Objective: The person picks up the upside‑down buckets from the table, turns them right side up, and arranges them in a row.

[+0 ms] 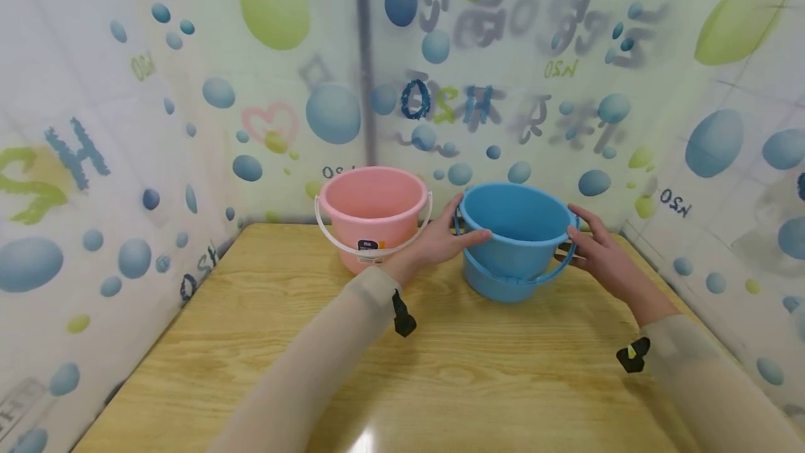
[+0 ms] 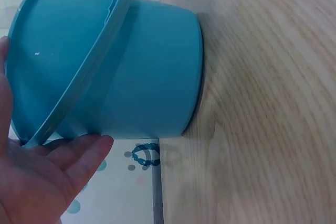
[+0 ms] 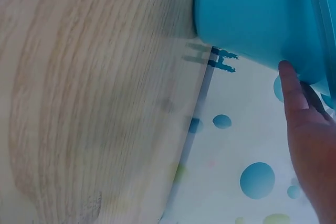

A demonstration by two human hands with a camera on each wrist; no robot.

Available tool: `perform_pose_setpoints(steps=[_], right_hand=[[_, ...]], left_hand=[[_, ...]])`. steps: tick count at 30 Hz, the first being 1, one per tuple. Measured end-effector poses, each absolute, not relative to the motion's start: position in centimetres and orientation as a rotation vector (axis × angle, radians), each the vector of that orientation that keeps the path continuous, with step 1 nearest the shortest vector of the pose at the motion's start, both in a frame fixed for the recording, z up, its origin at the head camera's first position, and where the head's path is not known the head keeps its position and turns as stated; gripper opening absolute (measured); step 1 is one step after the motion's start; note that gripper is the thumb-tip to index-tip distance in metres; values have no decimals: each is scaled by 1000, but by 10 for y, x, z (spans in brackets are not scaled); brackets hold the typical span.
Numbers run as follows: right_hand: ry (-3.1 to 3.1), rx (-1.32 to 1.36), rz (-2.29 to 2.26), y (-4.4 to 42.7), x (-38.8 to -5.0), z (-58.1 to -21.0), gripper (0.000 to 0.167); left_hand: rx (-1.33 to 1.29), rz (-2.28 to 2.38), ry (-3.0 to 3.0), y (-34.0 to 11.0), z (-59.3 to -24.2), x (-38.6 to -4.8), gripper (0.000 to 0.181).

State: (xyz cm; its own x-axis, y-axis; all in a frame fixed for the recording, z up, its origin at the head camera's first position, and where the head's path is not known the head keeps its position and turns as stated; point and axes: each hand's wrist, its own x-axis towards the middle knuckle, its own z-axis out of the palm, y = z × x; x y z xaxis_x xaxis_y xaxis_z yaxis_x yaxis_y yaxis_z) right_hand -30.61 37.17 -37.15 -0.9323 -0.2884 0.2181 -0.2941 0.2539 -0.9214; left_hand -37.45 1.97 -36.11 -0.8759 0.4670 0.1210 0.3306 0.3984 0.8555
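A blue bucket stands on the wooden table, its blue handle hanging down across the front. My left hand holds the bucket's left side, the thumb lying along the front of the rim. On the opposite side my right hand grips the bucket near the rim and the handle's end. In the left wrist view the left hand's fingers touch the bucket wall beside the handle. One finger of the right hand lies against the wall in the right wrist view. The bucket hides some fingertips.
Left of the blue bucket stands a pink bucket with a white handle and a dark label, partly behind my left forearm. The wooden table reaches back to walls covered in bubble-patterned sheeting. Black straps hang at both sleeve cuffs.
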Motion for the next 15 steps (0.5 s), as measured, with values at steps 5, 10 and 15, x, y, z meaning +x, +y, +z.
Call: perform_pose_setpoints(steps=[5, 10, 15], right_hand=[[-2481, 561, 1835, 371, -312, -371, 67], [-2505, 511, 1825, 371, -318, -371, 69], [-2509, 473, 1843, 371, -322, -369, 70]], left_hand=[[694, 1469, 2528, 21, -361, -383, 116], [711, 1516, 2486, 23, -362, -390, 116], [698, 1526, 2474, 25, -361, -395, 114]])
